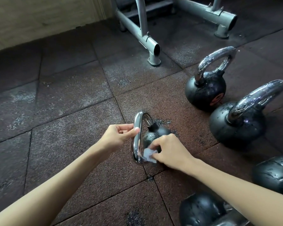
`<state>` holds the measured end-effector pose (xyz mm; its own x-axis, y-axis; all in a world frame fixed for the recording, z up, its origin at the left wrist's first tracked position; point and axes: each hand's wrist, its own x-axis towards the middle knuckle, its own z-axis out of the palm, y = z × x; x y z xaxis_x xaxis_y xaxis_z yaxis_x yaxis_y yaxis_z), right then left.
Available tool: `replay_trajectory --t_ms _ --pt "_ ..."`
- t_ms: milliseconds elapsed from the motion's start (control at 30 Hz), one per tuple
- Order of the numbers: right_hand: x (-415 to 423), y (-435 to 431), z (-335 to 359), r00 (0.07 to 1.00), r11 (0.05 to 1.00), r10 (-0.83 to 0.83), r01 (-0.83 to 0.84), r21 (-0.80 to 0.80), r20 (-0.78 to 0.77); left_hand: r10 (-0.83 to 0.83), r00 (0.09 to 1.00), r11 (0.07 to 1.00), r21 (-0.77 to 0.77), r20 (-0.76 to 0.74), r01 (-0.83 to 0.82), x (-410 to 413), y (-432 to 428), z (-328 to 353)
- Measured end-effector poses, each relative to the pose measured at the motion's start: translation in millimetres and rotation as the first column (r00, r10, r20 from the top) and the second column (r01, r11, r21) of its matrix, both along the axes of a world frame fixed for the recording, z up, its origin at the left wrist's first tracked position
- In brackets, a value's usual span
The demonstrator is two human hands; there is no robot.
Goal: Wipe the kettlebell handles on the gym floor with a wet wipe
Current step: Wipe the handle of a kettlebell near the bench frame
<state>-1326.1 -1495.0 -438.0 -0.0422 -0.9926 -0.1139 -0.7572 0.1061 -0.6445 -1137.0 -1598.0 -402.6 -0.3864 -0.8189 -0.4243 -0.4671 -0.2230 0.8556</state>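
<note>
A small black kettlebell (155,134) stands on the rubber floor in the middle of the head view, its chrome handle (136,141) turned toward me. My left hand (119,136) grips the handle's upper left side with thumb and fingers. My right hand (168,152) pinches a crumpled white wet wipe (149,154) and presses it against the lower end of the handle, where it meets the ball. Two larger black kettlebells (206,88) (237,124) with wet, droplet-covered chrome handles stand to the right.
Parts of two more black kettlebells (274,173) (203,209) show at the right and bottom edges. A grey steel rack's feet (151,46) stand on the floor at the back, and a wooden wall panel (39,18) fills the top left. Brown rubber tiles (64,111) stretch to the left.
</note>
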Motion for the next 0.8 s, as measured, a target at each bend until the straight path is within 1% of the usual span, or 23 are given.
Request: replay_trajectory --t_ms 33,67,133,200,267,367,500,667,800 --pt "-2.3 -6.0 2.7 0.996 0.996 -0.075 0.077 -0.032 0.055 0.006 1.000 1.000 -0.012 0.004 -0.006 0.3 0.1 -1.6" --pt "-4.5 -12.8 4.8 0.975 0.980 -0.180 0.189 -0.062 0.132 0.004 1.000 1.000 -0.017 0.002 -0.004 -0.2 1.5 -0.6" --pt "-6.9 -27.1 5.0 0.887 0.910 -0.386 0.411 -0.054 0.253 -0.032 0.999 0.999 -0.019 -0.005 0.032 -1.6 2.6 0.3" --pt "-5.2 -38.3 1.6 0.826 0.850 -0.497 0.526 -0.043 0.266 -0.053 0.998 0.998 -0.023 -0.019 0.053 -2.9 2.6 -0.4" --pt "-0.4 -46.0 -0.9 0.792 0.811 -0.551 0.582 -0.055 0.262 -0.074 0.997 0.996 -0.043 -0.019 0.073 -3.4 3.4 -0.7" --pt "8.3 -53.3 -4.3 0.755 0.770 -0.592 0.633 -0.081 0.283 -0.087 0.996 0.993 -0.081 0.007 0.087 -1.3 3.4 -3.4" --pt "16.3 -59.3 -9.5 0.752 0.754 -0.598 0.645 -0.121 0.278 -0.082 0.997 0.992 -0.092 0.004 0.082 2.3 -0.1 -5.4" --pt "16.7 -57.2 -15.3 0.789 0.778 -0.548 0.603 -0.177 0.278 -0.091 0.996 0.991 -0.094 0.001 0.091 3.8 -0.3 -8.2" --pt "17.7 -55.7 -18.3 0.820 0.795 -0.535 0.570 -0.208 0.204 -0.093 0.995 0.989 -0.114 0.018 0.095 0.8 -0.1 -10.3"
